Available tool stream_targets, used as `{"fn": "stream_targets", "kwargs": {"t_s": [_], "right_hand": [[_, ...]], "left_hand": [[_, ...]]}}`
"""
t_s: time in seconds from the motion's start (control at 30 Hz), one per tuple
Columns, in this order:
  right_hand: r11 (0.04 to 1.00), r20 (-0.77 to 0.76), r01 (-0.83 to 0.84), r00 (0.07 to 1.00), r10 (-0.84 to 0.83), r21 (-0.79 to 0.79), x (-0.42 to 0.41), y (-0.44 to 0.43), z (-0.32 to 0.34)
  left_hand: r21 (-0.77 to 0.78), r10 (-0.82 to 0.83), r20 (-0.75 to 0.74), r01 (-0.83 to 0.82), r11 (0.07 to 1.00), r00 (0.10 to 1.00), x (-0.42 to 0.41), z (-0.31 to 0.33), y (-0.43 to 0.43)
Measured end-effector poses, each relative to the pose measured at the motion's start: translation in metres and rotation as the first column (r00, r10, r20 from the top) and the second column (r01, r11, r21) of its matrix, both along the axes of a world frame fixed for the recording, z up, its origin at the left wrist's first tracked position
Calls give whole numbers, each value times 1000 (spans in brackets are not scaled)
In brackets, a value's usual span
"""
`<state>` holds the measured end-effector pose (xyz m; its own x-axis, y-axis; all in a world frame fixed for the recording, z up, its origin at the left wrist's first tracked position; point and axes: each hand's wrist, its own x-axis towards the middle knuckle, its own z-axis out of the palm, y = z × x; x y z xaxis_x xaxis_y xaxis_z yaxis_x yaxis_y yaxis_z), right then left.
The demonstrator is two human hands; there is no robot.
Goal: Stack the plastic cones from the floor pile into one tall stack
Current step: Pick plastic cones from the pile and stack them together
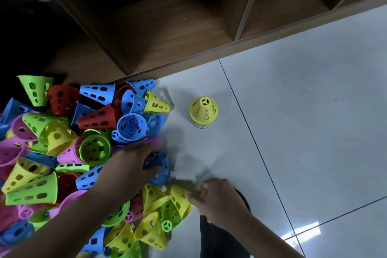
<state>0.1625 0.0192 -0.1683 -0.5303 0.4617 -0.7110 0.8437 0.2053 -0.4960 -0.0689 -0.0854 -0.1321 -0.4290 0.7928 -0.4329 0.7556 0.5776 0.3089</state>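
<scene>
My left hand (129, 165) over right edge of cone pile (52, 153), fingers bent down onto blue cone (161, 172); blurred, cannot tell whether gripped or only touched. My right hand (219, 199) at pile's near right corner, fingertips pinching wall of yellow cone (178, 195) lying on its side. Short stack (204, 111) upright on grey floor tile (293, 111), yellow cone on top, apart from pile, well clear of both hands. Wooden shelf unit (167, 27) behind pile.
</scene>
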Motion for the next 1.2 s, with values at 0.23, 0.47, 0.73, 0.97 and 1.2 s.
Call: {"fn": "stream_targets", "kwargs": {"t_s": [0.23,0.47,0.73,0.97,1.2], "right_hand": [[976,-81,143,984,-157,-162,-6,5,3],[941,-71,276,953,-295,-197,-11,17,8],[803,-374,455,718,-587,-385,-2,60,35],[714,-553,447,451,-700,-539,-21,88,72],[650,-517,476,394,-760,-593,-46,106,68]], "left_hand": [[48,14,69,-18,999,998,6,-8,7],[112,13,87,-23,993,996,8,-14,18],[92,-116,15,114,989,993,8,-7,14],[-30,-198,-97,196,980,975,4,-6,5],[-55,-117,-72,113,992,991,8,-9,10]]}}
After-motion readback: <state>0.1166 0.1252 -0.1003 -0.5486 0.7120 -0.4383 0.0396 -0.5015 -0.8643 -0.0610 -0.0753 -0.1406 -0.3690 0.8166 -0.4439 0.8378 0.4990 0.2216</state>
